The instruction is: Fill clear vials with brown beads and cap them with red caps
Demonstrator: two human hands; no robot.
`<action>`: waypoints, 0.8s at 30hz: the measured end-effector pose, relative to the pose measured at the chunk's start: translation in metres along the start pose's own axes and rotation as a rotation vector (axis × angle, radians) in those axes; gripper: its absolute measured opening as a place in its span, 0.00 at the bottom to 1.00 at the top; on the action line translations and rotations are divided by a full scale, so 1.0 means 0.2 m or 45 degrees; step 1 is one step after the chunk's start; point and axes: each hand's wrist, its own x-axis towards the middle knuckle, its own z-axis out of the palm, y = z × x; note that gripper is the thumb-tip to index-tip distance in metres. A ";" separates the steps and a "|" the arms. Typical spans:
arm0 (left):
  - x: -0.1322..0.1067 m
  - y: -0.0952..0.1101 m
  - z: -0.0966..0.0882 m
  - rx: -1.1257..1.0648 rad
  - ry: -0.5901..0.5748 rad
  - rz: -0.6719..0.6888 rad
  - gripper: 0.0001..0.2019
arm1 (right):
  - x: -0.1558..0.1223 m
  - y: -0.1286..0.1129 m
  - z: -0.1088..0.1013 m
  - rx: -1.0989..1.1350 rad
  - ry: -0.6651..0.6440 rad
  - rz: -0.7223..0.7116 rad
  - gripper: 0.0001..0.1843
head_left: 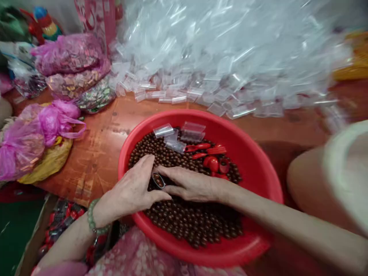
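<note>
A red plastic basin (258, 168) holds a thick layer of round brown beads (198, 222). Low over the beads, my right hand (191, 184) grips a small oval case (158, 180) between thumb and fingers; a few brown beads show inside it. Close on the case's left side is my left hand (135, 188), thumb and forefinger stretched apart; its other fingers are hidden. Behind my hands, small clear zip bags (175, 142) lie on the beads. Beside them are red plastic pieces (212, 163), among them some spoon-like ones and a round one.
A large heap of clear zip bags (218, 57) covers the back of the table (97, 134). Pink bags of small pieces (74, 57) are stacked at left. A pale bucket (313, 176) stands at right. Below left, a carton (37, 234) holds red and dark items.
</note>
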 end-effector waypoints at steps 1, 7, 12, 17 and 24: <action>-0.01 0.00 0.02 0.007 0.032 -0.004 0.35 | -0.01 -0.02 -0.01 0.014 0.034 -0.036 0.16; -0.04 0.00 0.12 -0.198 0.322 -0.054 0.27 | -0.06 -0.09 -0.01 0.056 0.263 -0.212 0.16; -0.05 0.04 0.14 -0.414 0.507 -0.058 0.20 | -0.07 -0.11 0.00 -0.114 0.307 -0.139 0.07; -0.06 0.05 0.11 -0.602 0.542 -0.063 0.08 | -0.02 -0.09 -0.02 -0.372 0.278 -0.025 0.08; -0.06 0.03 0.05 -0.881 0.574 0.014 0.08 | 0.18 -0.08 0.14 -0.593 0.337 -0.194 0.19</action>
